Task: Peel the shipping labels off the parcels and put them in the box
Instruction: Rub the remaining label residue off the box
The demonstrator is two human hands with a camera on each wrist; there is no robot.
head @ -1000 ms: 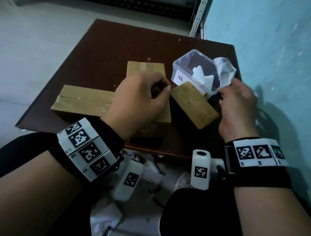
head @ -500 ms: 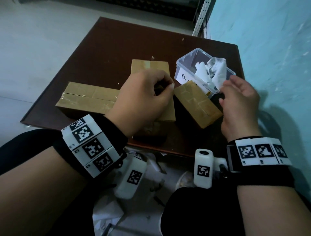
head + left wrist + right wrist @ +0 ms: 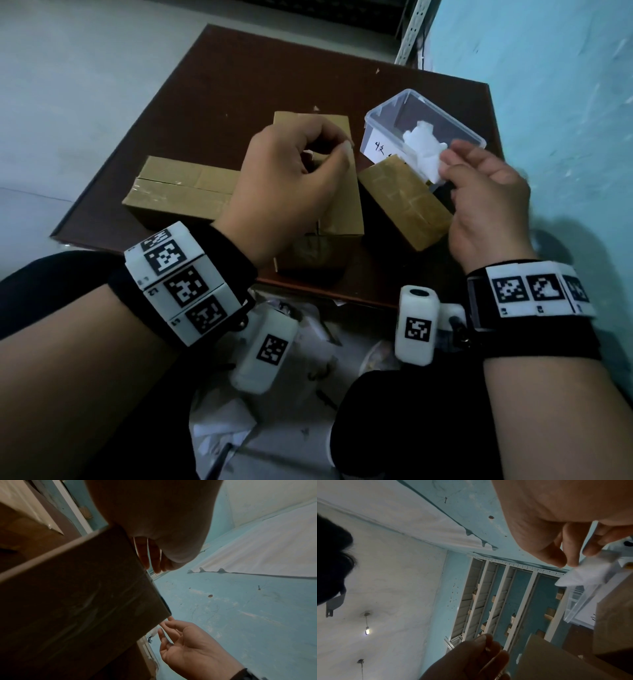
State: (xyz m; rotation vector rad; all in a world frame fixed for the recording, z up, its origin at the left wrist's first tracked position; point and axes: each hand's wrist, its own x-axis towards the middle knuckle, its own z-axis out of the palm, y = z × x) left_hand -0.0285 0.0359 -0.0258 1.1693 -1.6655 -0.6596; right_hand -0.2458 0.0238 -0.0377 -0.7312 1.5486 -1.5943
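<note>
Three brown cardboard parcels lie on the dark table (image 3: 239, 85): a long one (image 3: 181, 195) on the left, a middle one (image 3: 342, 212), and a small one (image 3: 404, 202) on the right. Behind the small parcel stands a clear plastic box (image 3: 387, 104) with crumpled white labels (image 3: 419, 138) inside. My right hand (image 3: 479, 198) is at the box's near edge and pinches a white label (image 3: 583, 573) that hangs into the box. My left hand (image 3: 291, 171) sits over the middle parcel, fingers curled with thumb against forefinger, and nothing shows in it.
A teal wall (image 3: 548, 102) runs close along the table's right side. A white metal shelf upright (image 3: 409, 34) stands behind the table. Scraps of paper (image 3: 274, 428) lie on the floor under the table's near edge.
My right hand has carried the white label from beyond the box's right side down into the box, close to its near edge. The left hand has stayed over the middle parcel.
</note>
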